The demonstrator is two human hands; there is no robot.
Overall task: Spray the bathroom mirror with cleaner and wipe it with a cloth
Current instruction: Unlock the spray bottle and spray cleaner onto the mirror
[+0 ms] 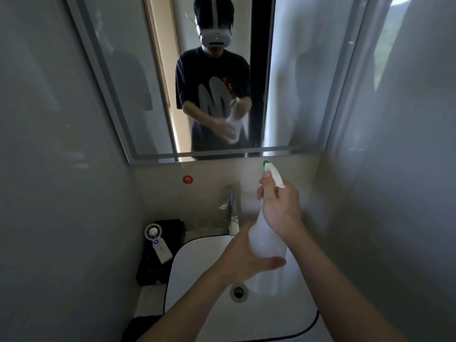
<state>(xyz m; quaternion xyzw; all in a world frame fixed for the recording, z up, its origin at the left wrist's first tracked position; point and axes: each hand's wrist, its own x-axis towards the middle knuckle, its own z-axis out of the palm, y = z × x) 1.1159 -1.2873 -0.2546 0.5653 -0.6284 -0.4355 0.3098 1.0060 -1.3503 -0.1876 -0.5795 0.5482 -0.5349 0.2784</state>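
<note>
above the near white sink (197,257), holds a translucent spray bottle (265,240) upright in both hands: left hand (244,255) fingers curled round its lower body, right hand (278,206) fingers wrapped at the neck. sits right of the faucet (230,208), below the far mirror (123,82).

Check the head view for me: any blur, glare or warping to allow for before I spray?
Head view: dim overall, brightest at the upper right; the bottle smears into a ghost at its base over the sink, while the left hand and right hand on it read sharper; the wide angle slants the edges of the mirror; no hard glare there, reflection readable.
</note>
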